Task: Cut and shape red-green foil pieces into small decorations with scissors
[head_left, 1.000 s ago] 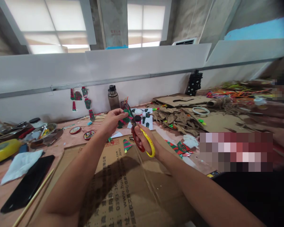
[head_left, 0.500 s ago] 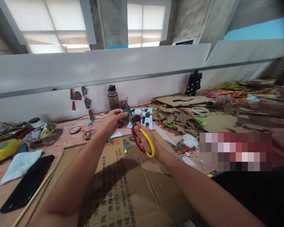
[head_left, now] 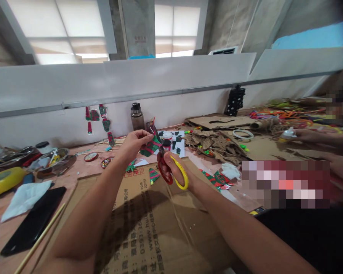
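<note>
My left hand (head_left: 138, 144) pinches the edge of a green-and-red patterned piece (head_left: 151, 147), thin like fabric or film, above the cardboard. In my right hand (head_left: 174, 165) is a pair of scissors (head_left: 181, 178) with one yellow and one red handle loop, its blades at the right side of the piece. Exactly where the blades meet the piece is hard to make out. Below, a small striped green-and-pink triangular scrap (head_left: 153, 175) lies on the flat cardboard sheet (head_left: 125, 220). More red-and-green scraps (head_left: 217, 178) lie to the right of my right hand.
Several patterned pieces (head_left: 95, 115) hang on the white wall. A dark bottle (head_left: 137, 117) stands by it. At left lie a black phone-like slab (head_left: 34, 222) and a yellow tape roll (head_left: 5, 182). Brown rope coils (head_left: 217, 146) lie at right, where another person's hand holds a small white bottle (head_left: 288, 134).
The scissors' handle loops have spread apart, and the patterned piece now shows more of its face. At right, the other person's small white bottle has moved left and down.
</note>
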`<state>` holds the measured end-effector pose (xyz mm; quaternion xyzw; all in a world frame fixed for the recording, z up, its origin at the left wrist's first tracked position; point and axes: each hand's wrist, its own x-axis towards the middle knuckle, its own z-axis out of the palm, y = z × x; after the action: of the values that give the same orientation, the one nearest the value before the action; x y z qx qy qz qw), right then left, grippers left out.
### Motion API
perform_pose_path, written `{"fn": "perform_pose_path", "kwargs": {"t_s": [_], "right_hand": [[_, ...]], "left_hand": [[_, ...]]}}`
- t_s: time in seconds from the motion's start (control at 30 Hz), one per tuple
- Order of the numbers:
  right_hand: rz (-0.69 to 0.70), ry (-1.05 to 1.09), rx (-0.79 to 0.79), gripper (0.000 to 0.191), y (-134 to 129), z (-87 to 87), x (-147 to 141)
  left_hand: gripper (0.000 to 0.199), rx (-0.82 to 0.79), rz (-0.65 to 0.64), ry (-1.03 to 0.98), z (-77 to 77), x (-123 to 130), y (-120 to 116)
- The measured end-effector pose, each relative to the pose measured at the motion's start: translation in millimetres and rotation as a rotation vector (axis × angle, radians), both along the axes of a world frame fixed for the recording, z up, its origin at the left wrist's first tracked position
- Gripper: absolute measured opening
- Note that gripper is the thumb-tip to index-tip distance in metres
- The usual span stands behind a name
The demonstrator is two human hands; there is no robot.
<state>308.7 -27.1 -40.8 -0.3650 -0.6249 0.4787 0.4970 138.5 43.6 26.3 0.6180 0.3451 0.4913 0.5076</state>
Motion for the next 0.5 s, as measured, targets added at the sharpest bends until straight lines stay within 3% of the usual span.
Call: {"fn": "perform_pose_path", "kwargs": {"t_s": [0.5], "right_hand": [[-0.008, 0.074, 0.021, 0.070, 3.4, -1.4, 2.8]], "left_hand": [[0.037, -0.075, -0.058, -0.021, 2.1, 8.3, -8.1]]}}
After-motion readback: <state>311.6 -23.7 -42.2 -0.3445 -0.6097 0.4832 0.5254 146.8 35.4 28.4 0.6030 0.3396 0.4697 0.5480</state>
